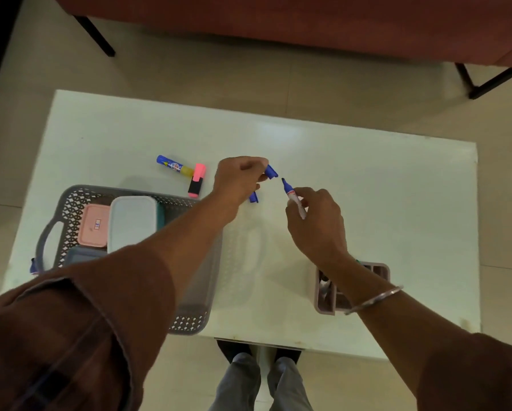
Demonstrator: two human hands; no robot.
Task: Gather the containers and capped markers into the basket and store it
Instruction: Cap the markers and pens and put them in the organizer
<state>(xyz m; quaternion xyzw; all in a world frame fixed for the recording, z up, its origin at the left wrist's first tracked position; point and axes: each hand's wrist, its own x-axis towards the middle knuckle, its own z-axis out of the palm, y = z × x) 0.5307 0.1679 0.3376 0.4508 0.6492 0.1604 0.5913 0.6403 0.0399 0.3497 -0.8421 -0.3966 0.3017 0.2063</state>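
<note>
At centre frame I am watching the left hand pinching a blue cap while the right hand is gripping the uncapped marker, tips facing for capping; the basket is waiting lower left on the bench, containers inside.

Glossy white table, perforated grey plastic basket, metal bangle
</note>
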